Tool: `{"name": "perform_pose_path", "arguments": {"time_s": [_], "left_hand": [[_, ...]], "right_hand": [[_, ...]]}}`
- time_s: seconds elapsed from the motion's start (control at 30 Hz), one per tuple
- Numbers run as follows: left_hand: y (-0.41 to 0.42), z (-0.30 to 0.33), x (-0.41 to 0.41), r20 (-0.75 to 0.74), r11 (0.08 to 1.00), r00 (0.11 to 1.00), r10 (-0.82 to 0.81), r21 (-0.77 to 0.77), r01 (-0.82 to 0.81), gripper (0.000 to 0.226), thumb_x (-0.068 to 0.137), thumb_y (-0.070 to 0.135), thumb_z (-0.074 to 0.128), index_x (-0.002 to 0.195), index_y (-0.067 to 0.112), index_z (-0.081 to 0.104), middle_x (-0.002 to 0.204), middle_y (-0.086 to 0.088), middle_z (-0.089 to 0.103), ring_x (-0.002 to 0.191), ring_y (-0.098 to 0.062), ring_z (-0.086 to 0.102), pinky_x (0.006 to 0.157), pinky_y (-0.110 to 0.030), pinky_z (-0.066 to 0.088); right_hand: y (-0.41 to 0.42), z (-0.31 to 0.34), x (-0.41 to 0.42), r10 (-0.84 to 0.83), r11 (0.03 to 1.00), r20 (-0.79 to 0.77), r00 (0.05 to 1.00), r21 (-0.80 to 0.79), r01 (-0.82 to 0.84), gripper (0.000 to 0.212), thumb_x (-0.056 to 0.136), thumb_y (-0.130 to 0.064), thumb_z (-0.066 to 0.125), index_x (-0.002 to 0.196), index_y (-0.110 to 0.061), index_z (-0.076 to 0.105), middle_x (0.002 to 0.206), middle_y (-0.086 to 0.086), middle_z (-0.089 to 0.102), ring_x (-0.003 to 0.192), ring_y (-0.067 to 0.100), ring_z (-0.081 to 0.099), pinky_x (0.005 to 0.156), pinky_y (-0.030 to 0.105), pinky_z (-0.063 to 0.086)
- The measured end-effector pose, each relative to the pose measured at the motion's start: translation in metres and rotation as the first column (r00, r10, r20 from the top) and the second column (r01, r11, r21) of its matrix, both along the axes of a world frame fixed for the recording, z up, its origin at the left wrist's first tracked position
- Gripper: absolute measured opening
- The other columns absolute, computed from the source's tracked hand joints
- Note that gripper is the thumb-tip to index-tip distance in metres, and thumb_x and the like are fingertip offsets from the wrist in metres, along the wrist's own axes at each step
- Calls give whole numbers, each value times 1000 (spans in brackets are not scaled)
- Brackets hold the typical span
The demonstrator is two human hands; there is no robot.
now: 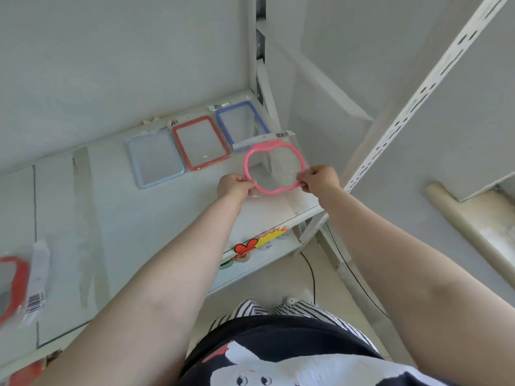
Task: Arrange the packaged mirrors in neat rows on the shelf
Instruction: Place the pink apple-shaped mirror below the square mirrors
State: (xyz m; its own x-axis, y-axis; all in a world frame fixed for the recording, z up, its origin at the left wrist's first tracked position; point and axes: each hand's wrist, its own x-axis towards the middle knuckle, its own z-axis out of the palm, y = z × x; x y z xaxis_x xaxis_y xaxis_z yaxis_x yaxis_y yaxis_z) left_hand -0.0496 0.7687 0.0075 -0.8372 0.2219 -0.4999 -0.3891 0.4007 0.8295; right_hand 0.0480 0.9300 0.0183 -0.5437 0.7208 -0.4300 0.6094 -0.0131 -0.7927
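Both the left hand (236,185) and right hand (317,178) pinch the pink mirror (274,168), about to set it at five o'clock of the blue mirror (241,123), starting a second row.

Bare shelf (117,218) surface lies open between the back row and the front edge, wide enough for a hand. At the back, the pale blue mirror (156,160), red mirror (201,142) and dark blue mirror (241,123) sit side by side. The white upright (260,65) closes the right end, and another red-framed mirror (12,288) occupies the near left.
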Motion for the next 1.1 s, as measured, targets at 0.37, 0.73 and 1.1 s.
{"name": "perform_pose_path", "arguments": {"time_s": [0.37,0.73,1.1], "left_hand": [[21,-31,7,73,990,988,138,-31,-136,26,78,1,73,60,13,60,46,4,63,58,-20,62,88,-39,57],[31,-36,19,-148,965,983,110,-219,-141,36,78,8,70,112,7,58,108,-12,71,103,-26,66,85,-27,49],[47,-30,22,-424,764,754,-503,-626,158,83,76,35,74,144,12,33,152,-12,28,140,-31,29,114,-38,30]], "right_hand": [[38,-15,-29,234,971,111,966,29,-238,31,87,-4,63,59,-9,49,64,10,54,57,22,53,67,33,51],[49,-25,-36,329,938,177,928,56,-343,29,87,-11,64,61,-12,52,94,21,72,87,34,69,93,44,53],[49,-25,-40,387,797,442,809,281,-535,43,84,-31,67,118,-7,56,119,15,55,106,32,59,80,34,47]]}}
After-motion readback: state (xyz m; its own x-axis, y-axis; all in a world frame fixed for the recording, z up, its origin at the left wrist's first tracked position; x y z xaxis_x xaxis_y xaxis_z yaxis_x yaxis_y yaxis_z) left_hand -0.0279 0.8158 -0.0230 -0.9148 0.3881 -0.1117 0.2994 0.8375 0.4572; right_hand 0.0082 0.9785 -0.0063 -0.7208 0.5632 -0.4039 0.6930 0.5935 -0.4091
